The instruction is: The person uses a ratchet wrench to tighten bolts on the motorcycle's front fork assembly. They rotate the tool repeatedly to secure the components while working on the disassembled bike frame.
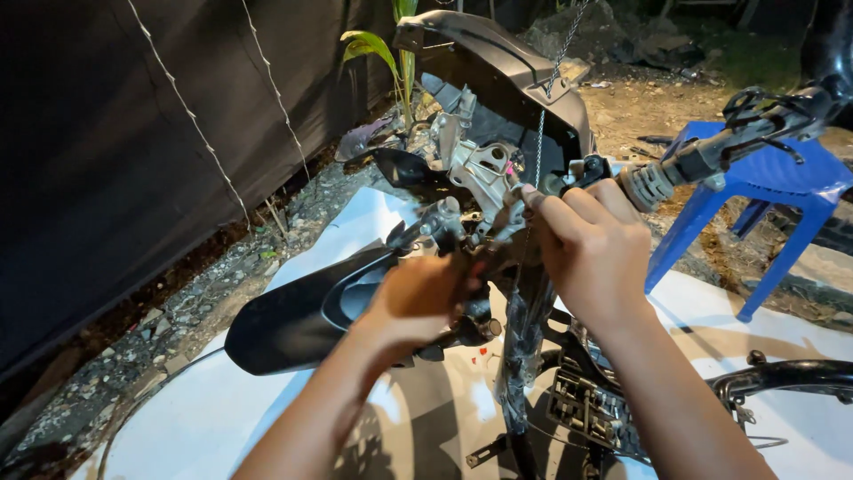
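Stripped motorcycle front end (498, 178) observed standing over a white sheet (222, 409) spread on the ground, near that sheet's far edge. Left hand (418, 298) closed around a dark part low on the steering column, just beneath the grey metal bracket (480, 173); fingers curled, what they grip largely hidden, possibly a tool handle, cannot be confirmed. Right hand (591, 249) raised beside the bracket, thumb and forefinger pinched together on a small fitting at the inner end of the handlebar (711, 156), remaining fingers folded. Handlebar extending to the right, carrying a ribbed grey sleeve and a cluster of black cables at its outer end. Black front mudguard (302, 316) lying below and left of the left hand, over the sheet. Thin metal chain (551, 80) hanging from above, passing just beside the black plastic cowl (506, 62). Blue plastic stool (764, 191) standing at the sheet's right edge, behind the handlebar. Black fabric screen (107, 151) along the left, gravel strip at its foot. Bare frame tube (782, 373) and engine parts visible at lower right.
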